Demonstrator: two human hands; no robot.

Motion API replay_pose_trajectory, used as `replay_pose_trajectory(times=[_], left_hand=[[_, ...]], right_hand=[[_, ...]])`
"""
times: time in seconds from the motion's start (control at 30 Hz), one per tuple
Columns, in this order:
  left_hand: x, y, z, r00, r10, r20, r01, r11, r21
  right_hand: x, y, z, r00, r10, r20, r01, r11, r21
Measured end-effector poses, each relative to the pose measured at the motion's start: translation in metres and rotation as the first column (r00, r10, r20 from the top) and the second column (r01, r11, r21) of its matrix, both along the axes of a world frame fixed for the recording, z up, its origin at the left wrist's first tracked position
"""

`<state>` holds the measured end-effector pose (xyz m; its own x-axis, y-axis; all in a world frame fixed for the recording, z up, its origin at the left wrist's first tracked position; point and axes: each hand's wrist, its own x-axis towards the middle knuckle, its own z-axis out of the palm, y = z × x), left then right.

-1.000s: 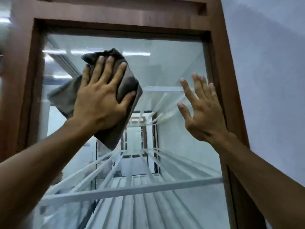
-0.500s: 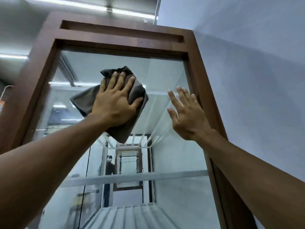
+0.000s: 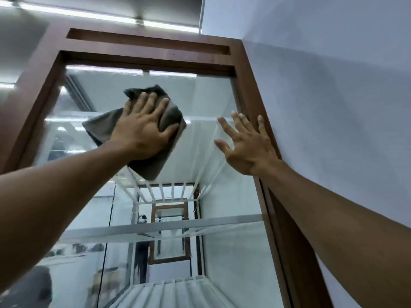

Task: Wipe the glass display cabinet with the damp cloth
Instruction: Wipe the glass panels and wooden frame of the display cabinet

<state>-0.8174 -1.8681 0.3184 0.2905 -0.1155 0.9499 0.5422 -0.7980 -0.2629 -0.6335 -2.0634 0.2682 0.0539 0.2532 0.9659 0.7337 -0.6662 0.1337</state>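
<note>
A tall glass display cabinet with a brown wooden frame (image 3: 251,70) fills the view, seen from below. Its glass front (image 3: 200,103) reflects ceiling lights. My left hand (image 3: 144,127) lies flat with straight fingers on a grey cloth (image 3: 155,165), pressing it against the upper part of the glass. My right hand (image 3: 246,143) is spread flat near the glass at the right edge, its fingertips beside the frame. White glass shelves (image 3: 169,227) show inside the cabinet.
A pale wall (image 3: 333,107) runs directly along the cabinet's right side. Ceiling strip lights (image 3: 155,22) hang above the cabinet top. Reflections of a room and a person appear in the lower left glass.
The view has tilted upward, bringing the cabinet's top and the ceiling into sight. The cloth under my left hand has slid rightward across the upper glass. My right hand stays near the right frame.
</note>
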Motion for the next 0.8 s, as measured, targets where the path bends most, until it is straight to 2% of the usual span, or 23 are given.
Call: replay_pose_trajectory(times=[0.07,0.13,0.3,0.47,0.67,0.8], left_hand=[[0.009,-0.004,0.014,0.995,0.037,0.093,-0.029,0.996,-0.086],[0.03,-0.024,0.024,0.993,0.048,0.108,-0.037,0.993,-0.108],[0.066,-0.065,0.009,0.998,0.004,-0.069,-0.001,0.998,0.055],[0.041,-0.04,-0.015,0.975,0.009,-0.22,0.036,0.98,0.197],[0.068,-0.068,0.016,1.0,-0.003,0.006,0.003,1.0,-0.005],[0.097,-0.096,0.025,0.994,-0.024,-0.106,0.035,0.994,0.104]], right_hand=[[0.0,-0.001,0.0,1.0,0.001,0.0,-0.001,1.0,-0.005],[0.001,-0.001,0.0,1.0,0.005,0.007,-0.005,1.0,-0.012],[0.002,-0.004,0.001,0.997,0.065,0.031,-0.065,0.998,-0.004],[0.014,-0.011,-0.014,0.998,0.064,0.004,-0.064,0.996,0.069],[0.022,-0.014,-0.026,0.998,0.053,-0.041,-0.048,0.994,0.096],[0.022,-0.014,-0.029,0.996,0.089,-0.014,-0.086,0.987,0.132]])
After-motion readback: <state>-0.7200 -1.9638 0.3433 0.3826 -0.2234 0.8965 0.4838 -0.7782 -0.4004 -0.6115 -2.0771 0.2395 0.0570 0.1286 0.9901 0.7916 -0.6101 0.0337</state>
